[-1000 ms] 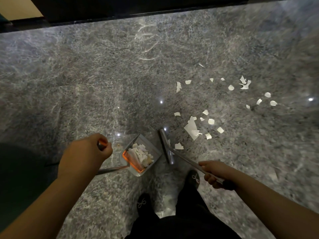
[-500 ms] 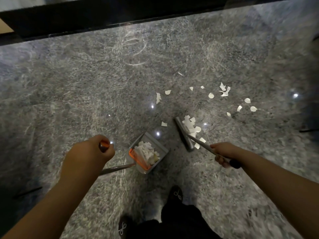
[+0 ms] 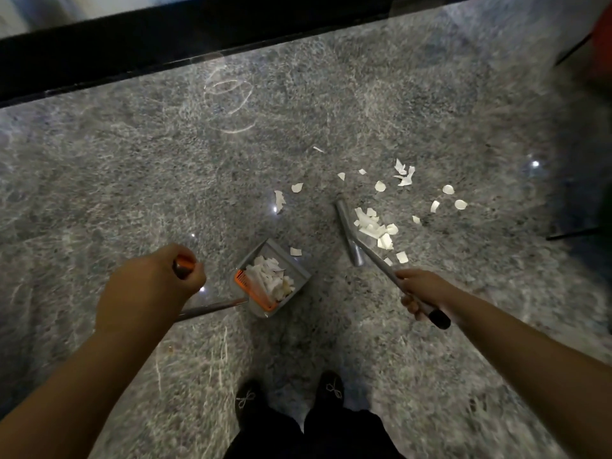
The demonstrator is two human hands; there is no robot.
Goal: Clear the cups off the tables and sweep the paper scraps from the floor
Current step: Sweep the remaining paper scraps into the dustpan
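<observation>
White paper scraps (image 3: 376, 226) lie scattered on the grey stone floor (image 3: 165, 180), most of them bunched against the right side of the grey broom head (image 3: 347, 233). My right hand (image 3: 419, 293) grips the broom's grey handle just above its black end cap. My left hand (image 3: 155, 286) grips the orange-tipped end of the dustpan's long metal handle. The grey dustpan (image 3: 298, 270) with an orange comb edge sits on the floor between the hands and holds a heap of white scraps. One scrap (image 3: 295, 251) lies just beyond the pan's rim.
A black baseboard strip (image 3: 198, 38) runs along the far wall. Dark furniture legs (image 3: 573, 233) and something red (image 3: 604, 44) sit at the right edge. My two dark shoes (image 3: 331, 390) stand below the dustpan.
The broom head moved away from the dustpan to the right and farther out, now resting against the bunched scraps. The dustpan and my left hand stayed about where they were.
</observation>
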